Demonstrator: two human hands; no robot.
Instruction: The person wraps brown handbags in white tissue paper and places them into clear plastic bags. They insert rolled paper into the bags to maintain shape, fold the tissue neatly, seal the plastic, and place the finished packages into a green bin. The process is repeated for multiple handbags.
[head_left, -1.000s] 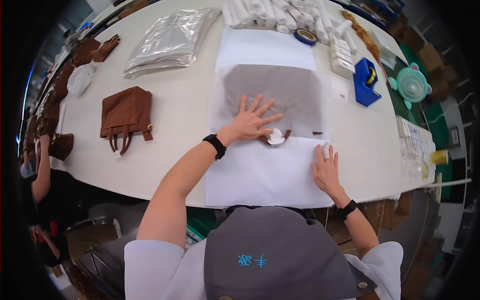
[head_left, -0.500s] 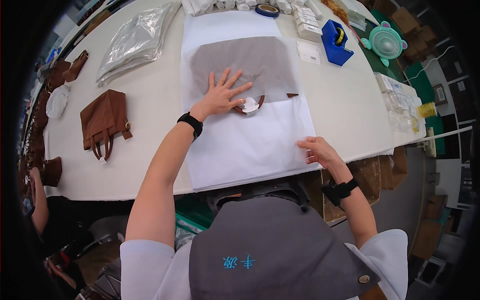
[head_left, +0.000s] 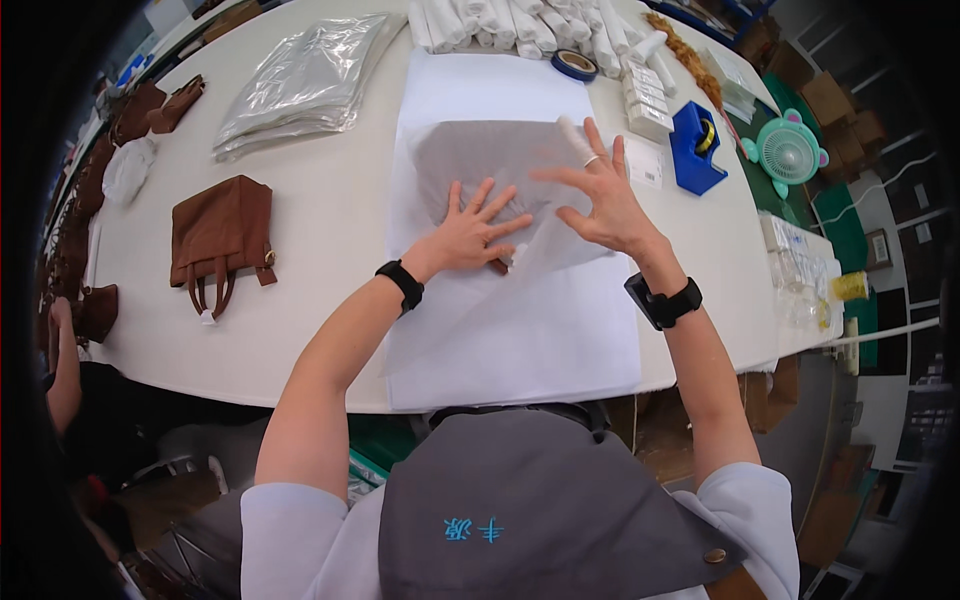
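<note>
My left hand (head_left: 470, 225) lies flat, fingers spread, on thin translucent white paper covering a greyish rectangular shape (head_left: 450, 150). A short brown strap (head_left: 497, 267) peeks out below the palm, partly hidden. My right hand (head_left: 600, 205) is raised over the right part of that covering, its fingers apart and partly smeared, one bearing a pale wrap. A loose translucent sheet (head_left: 540, 280) slants up beneath it across larger white sheets (head_left: 520, 360). A brown bag (head_left: 220, 225) with two handles lies to the left on the table.
Stacked clear plastic bags (head_left: 290, 85), white rolls (head_left: 510, 25) and a dark tape roll (head_left: 574, 65) sit at the back. A blue tape dispenser (head_left: 695, 150) and mint fan (head_left: 790, 150) are rightward. A co-worker's arm (head_left: 65, 370) and more brown bags (head_left: 98, 310) are far left.
My right hand has moved from the sheets' lower right up over the covered shape, and the thin sheet's edge has been lifted across with it. My left hand still presses down.
</note>
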